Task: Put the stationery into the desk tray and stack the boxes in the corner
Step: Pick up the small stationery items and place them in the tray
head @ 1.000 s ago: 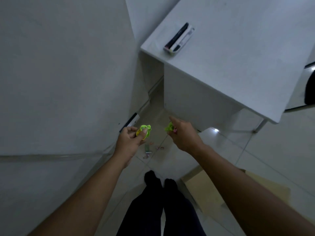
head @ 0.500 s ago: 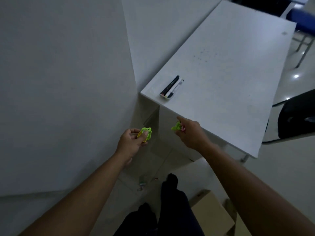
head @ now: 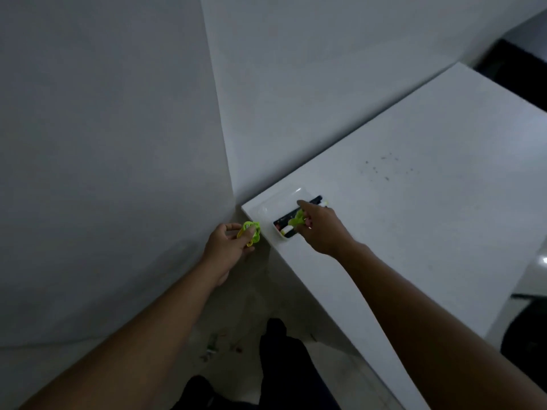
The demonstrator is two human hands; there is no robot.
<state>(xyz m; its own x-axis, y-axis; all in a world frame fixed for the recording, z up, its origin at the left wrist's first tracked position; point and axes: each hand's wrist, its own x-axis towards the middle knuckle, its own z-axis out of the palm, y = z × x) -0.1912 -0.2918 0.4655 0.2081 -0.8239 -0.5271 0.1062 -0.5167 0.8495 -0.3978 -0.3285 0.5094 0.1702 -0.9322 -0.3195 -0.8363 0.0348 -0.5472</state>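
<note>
A white desk tray sits at the near-left corner of the white desk, with black and white pens lying in it. My right hand hovers over the tray, pinching small green and pink clips between its fingertips. My left hand is just left of the desk corner, off the desk, holding a bunch of bright green clips. No boxes are in view.
White walls meet in a corner right behind the desk. Several small stationery bits lie on the floor below, beside my dark-clad legs. A dark chair stands at the right edge.
I have risen and both hands moved up; my right hand went from below the desk edge to over the tray. The cardboard boxes on the floor have left the view.
</note>
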